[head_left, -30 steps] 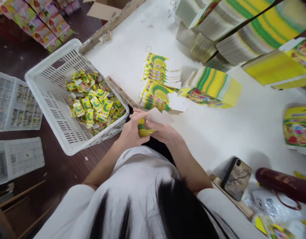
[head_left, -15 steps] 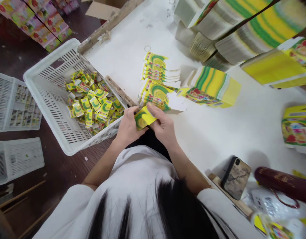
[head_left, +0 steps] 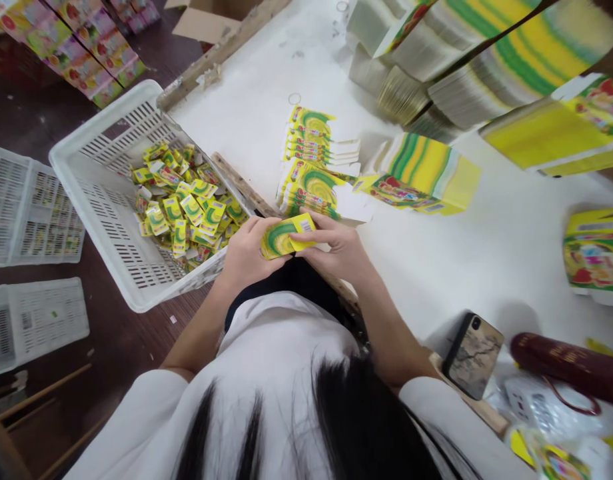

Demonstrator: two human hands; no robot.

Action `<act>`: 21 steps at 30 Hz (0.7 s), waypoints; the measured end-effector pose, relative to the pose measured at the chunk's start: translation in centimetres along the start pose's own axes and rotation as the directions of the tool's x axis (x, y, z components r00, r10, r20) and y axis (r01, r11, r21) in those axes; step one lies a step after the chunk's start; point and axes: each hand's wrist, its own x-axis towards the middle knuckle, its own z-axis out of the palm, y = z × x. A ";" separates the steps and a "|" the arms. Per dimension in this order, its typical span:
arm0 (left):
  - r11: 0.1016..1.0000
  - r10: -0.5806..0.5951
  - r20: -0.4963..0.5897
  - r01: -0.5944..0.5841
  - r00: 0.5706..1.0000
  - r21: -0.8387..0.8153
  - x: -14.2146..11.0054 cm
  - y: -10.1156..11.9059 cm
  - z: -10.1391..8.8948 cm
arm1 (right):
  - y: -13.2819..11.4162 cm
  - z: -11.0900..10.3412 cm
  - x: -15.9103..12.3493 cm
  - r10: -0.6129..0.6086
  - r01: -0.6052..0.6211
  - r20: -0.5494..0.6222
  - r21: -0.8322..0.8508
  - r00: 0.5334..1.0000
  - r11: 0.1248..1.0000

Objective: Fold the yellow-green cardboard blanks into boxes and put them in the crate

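Between my two hands, at the table's front edge, is a small yellow-green carton point(head_left: 279, 238). My left hand point(head_left: 249, 250) grips its left end, thumb below and fingers behind. My right hand point(head_left: 339, 247) pinches the other end, where a barcode shows near the flap. Just beyond my hands lies a fanned stack of flat cartons point(head_left: 311, 187) in the same print. To my left, a white plastic basket point(head_left: 104, 207) holds a heap of small yellow-green boxes point(head_left: 191, 210). What is inside the carton is hidden.
A bundle of flat cartons point(head_left: 419, 175) stands right of the fanned stack, with larger carton stacks point(head_left: 506, 60) behind. A phone point(head_left: 474, 357) and a dark red flask point(head_left: 566, 367) are at the right. More crates point(head_left: 36, 320) stand on the floor at left.
My right hand has shifted slightly right along the carton, its fingers now at the barcode end. The carton has turned to show more of its printed face. My left hand keeps its hold.
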 end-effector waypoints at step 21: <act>0.911 -0.290 -0.392 0.377 0.873 0.166 -2.8 -9.1 -4.8 | 3.7 -1.6 2.3 0.015 -0.344 -0.496 -0.580 0.868 0.738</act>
